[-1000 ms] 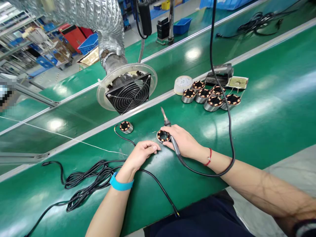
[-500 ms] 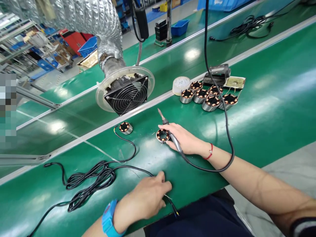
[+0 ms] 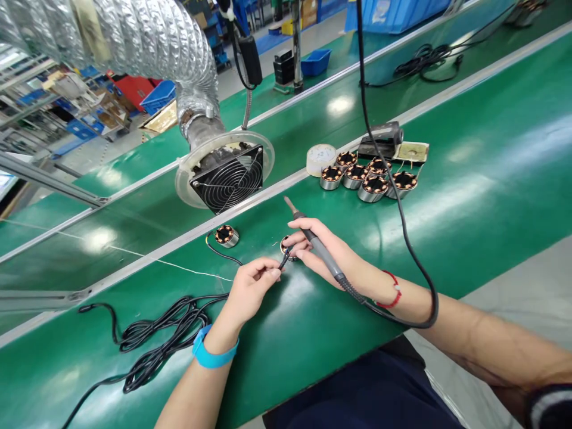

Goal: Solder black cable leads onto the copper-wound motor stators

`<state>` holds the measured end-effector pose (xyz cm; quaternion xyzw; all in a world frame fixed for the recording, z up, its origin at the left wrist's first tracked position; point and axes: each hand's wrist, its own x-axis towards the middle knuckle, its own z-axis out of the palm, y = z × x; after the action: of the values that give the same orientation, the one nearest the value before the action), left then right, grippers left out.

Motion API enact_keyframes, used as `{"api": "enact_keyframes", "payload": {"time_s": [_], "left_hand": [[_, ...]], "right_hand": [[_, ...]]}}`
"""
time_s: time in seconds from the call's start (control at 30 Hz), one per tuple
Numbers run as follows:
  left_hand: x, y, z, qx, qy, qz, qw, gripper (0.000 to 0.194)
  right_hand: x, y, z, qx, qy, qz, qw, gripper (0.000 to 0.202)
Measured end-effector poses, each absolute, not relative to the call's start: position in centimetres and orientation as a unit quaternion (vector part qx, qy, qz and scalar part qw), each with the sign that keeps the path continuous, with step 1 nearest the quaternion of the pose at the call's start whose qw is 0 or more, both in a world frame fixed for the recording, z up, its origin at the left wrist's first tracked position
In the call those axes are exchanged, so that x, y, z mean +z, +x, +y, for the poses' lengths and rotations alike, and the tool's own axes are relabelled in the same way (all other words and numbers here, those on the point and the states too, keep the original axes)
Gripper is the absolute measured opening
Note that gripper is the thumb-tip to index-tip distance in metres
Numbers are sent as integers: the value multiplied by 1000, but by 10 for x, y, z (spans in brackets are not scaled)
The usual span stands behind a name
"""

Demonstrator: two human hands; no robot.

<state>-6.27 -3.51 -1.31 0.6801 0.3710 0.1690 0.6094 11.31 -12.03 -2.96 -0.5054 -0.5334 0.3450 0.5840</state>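
My left hand (image 3: pixel 254 289) pinches a black cable (image 3: pixel 283 261) close to its end. Resting in my right hand (image 3: pixel 342 253) is a soldering iron (image 3: pixel 322 251) with a grey handle, its tip pointing up and away over the bench. The right fingertips reach toward the cable end; whether they touch it I cannot tell. Just behind them a motor stator (image 3: pixel 283 245) with copper windings sits on the green bench, partly hidden by the fingers. Farther left stands another stator (image 3: pixel 227 235) with a cable running from it.
Coiled black cables (image 3: pixel 174 333) lie at the left. A fume extractor with a fan grille (image 3: pixel 230 185) hangs over the bench's rail. Several stators (image 3: pixel 373 187), a tape roll (image 3: pixel 321 159) and an iron stand (image 3: pixel 384 140) are at the back right. The iron's cord (image 3: pixel 402 220) hangs down there.
My left hand has risen from the bench's near edge toward the stator, bringing the cable end with it. My right fingers have left the stator's side and moved in front of it.
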Motion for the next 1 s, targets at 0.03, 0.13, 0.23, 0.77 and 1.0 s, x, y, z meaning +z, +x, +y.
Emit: {"api": "enact_keyframes", "payload": {"time_s": [0.03, 0.13, 0.23, 0.77, 1.0], "left_hand": [[-13, -62, -35, 171, 673, 368, 619, 30], [-12, -61, -36, 172, 654, 367, 639, 33], [-13, -61, -38, 180, 635, 371, 653, 34], [-24, -58, -48, 223, 541, 362, 725, 40], [-25, -58, -50, 209, 553, 343, 730, 35]], "right_hand": [[-27, 110, -121, 361, -503, -520, 589, 40], [-21, 102, -122, 386, -491, -491, 607, 38], [-20, 96, -120, 387, -490, -474, 621, 35], [-36, 82, -120, 470, -450, -409, 640, 41], [-39, 79, -124, 464, -435, -410, 654, 43]]}}
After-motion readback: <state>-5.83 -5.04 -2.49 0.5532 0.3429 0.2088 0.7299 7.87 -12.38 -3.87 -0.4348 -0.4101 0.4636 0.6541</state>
